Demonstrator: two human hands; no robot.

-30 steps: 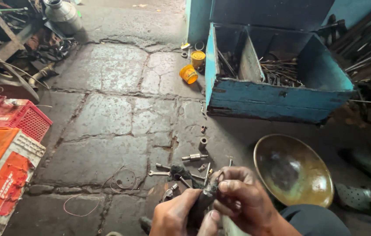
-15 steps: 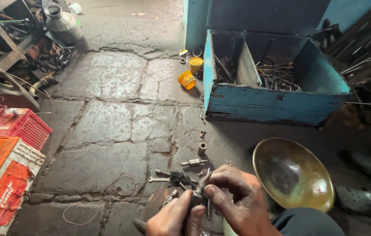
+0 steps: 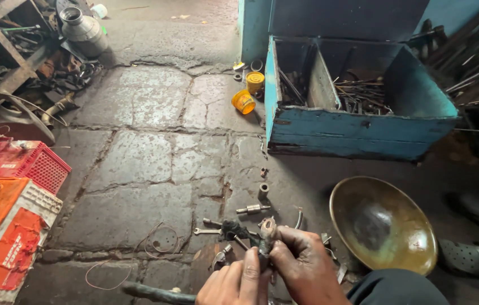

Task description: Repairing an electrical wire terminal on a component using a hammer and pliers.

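Note:
Low in the head view, my left hand (image 3: 235, 285) and my right hand (image 3: 303, 265) both grip one small greasy metal part (image 3: 266, 232), held upright between them over the stone floor. The part's rounded top sticks out above my fingers. Just beyond my hands lie a small spanner (image 3: 207, 231), a bolt (image 3: 252, 209), a dark oily lump (image 3: 232, 229), and a short metal sleeve (image 3: 263, 189). What the lower end of the held part looks like is hidden by my fingers.
A brass-coloured bowl (image 3: 383, 226) sits to the right, a blue wooden toolbox (image 3: 358, 127) with rods behind it. Two yellow tins (image 3: 243, 101) stand by the box. Red crate (image 3: 30, 161) and an orange battery (image 3: 2, 231) at left. Loose wire (image 3: 160, 243) on the cracked floor; sandalled feet (image 3: 468, 257) at right.
The view has tilted so my hands sit lower in it. My fingers have shifted on the metal part, and its top now stands upright above them.

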